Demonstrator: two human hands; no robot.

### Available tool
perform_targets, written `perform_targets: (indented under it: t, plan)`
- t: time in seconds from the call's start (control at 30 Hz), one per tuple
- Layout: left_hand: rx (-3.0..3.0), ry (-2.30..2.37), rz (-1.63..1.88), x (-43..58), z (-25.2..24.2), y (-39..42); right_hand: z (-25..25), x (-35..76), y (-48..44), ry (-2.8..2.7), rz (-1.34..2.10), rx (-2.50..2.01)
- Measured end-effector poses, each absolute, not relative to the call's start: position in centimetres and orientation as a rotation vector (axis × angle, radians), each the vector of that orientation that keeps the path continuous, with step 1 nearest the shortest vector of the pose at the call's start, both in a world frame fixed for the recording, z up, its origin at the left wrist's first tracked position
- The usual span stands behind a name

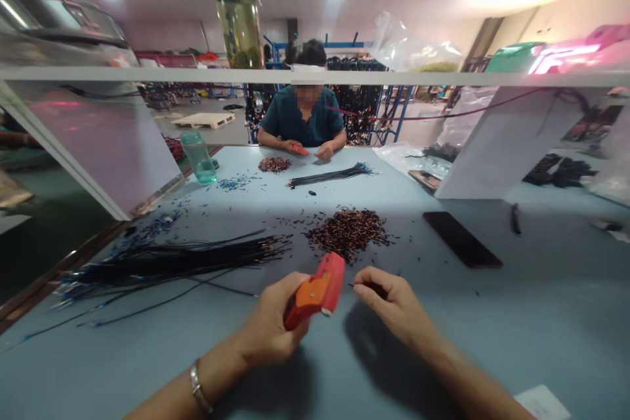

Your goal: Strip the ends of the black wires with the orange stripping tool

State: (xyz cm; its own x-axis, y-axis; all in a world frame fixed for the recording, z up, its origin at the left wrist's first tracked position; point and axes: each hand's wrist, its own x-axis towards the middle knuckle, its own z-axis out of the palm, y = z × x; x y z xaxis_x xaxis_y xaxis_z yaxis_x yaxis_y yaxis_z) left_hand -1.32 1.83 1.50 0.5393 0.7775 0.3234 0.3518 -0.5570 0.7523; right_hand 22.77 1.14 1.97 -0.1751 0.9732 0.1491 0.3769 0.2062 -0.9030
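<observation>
The left hand [278,321] grips a blocky red-and-orange plastic tool [315,292]; the right hand [394,298], pinching a thin black piece [351,285], could drop it if loosened

- We find the wire bundle [197,259] on the tabletop [443,348], left of the pile of small pieces [350,231].
- We note the phone [461,240] right of that pile.
- We record the hand tool [314,293] in the left hand [273,323], left of the right hand [394,298].
- We locate the second bundle [331,176] behind the pile, before the co-worker [301,123].
</observation>
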Motion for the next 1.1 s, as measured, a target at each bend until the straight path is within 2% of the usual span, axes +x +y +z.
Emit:
perform_targets:
  t: [0.17,0.4,0.67,0.83,1.0,1.1]
  plan:
    - [2.451,1.003,0.841,-0.7,1.2,1.2,1.6,22.8,0.9,-1.54,1.113,-1.161]
    - [2.586,1.079,0.8,-0.7,1.1,1.3,1.0,22.6,0.8,-1.459,1.271,-1.106]
    - [2.602,1.124,0.855,-0.7,1.0,1.4,1.4,22.6,0.7,-1.445,1.231,-1.128]
    - [2.127,0.921,0.903,-0.7,1.6,1.0,1.5,22.7,0.5,-1.532,1.139,-1.127]
    - [1.251,0.56,0.681,-0.4,1.5,0.7,1.8,22.7,0.5,-1.734,0.656,-0.993]
    - [0.986,0.456,0.657,-0.3,1.0,0.8,1.9,22.4,0.3,-1.811,0.502,-0.929]
